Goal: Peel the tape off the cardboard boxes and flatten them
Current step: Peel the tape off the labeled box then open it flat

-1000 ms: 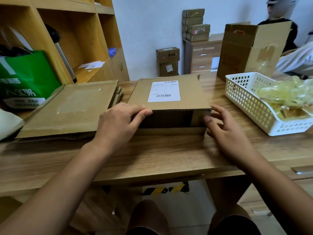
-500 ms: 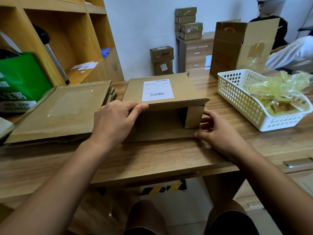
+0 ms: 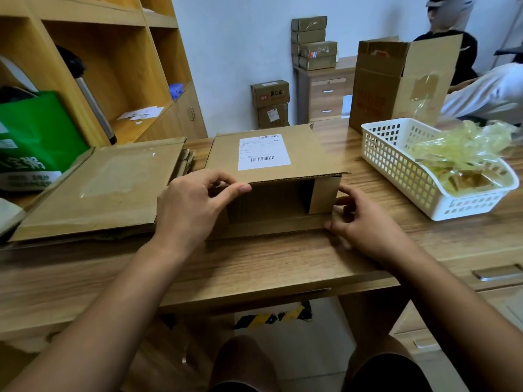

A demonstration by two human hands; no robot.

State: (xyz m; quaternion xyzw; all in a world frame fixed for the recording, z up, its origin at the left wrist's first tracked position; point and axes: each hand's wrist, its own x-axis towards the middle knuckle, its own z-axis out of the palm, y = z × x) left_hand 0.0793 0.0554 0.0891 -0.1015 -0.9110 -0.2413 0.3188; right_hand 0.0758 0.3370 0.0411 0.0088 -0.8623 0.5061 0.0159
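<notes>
A low cardboard box [image 3: 305, 157] with a white shipping label on top lies on the wooden desk [image 3: 254, 264], its near end open toward me. My left hand [image 3: 192, 205] pinches the front left corner of the raised top flap between thumb and fingers. My right hand [image 3: 365, 224] holds the small right side flap and the bottom flap's right corner with curled fingers. The box inside looks empty and dark.
A stack of flattened cardboard [image 3: 99, 188] lies to the left. A white plastic basket [image 3: 396, 165] with crumpled yellowish tape stands at the right. Behind it is an upright open carton [image 3: 379, 89]. A green bag [image 3: 34, 137] and shelves are far left. Another person sits at the back right.
The box's near end has opened: the top flap lifted, the inside now shows. My right hand slid down to the lower right corner. My left thumb now pinches the flap edge.
</notes>
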